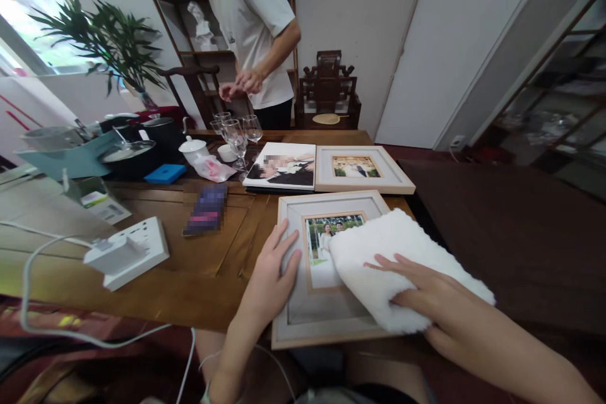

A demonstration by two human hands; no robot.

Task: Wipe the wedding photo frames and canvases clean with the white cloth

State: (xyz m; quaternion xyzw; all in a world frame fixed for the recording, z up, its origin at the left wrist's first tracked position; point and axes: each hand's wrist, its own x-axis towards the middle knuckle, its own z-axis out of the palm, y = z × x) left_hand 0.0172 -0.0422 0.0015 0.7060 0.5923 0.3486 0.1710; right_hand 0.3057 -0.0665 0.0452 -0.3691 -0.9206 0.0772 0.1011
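Observation:
A light wood picture frame (326, 327) with a photo of two people lies in front of me at the table's near edge. My left hand (267, 278) rests on its left side, fingers spread over the rim and the pale mount. My right hand (421, 287) holds a fluffy white cloth (398, 246), some fingers on top and others tucked into its fold. The cloth lies over the frame's right part and hides that side of the photo. It reaches past the frame's right edge.
Beyond lie another framed photo (398, 182) and a photo panel (303, 170). Wine glasses (237, 139), a white lidded cup (193, 148), a blue box (165, 173), a phone-like object (206, 208) and a power strip (137, 252) stand left. A person (255, 31) stands across the table (189, 278).

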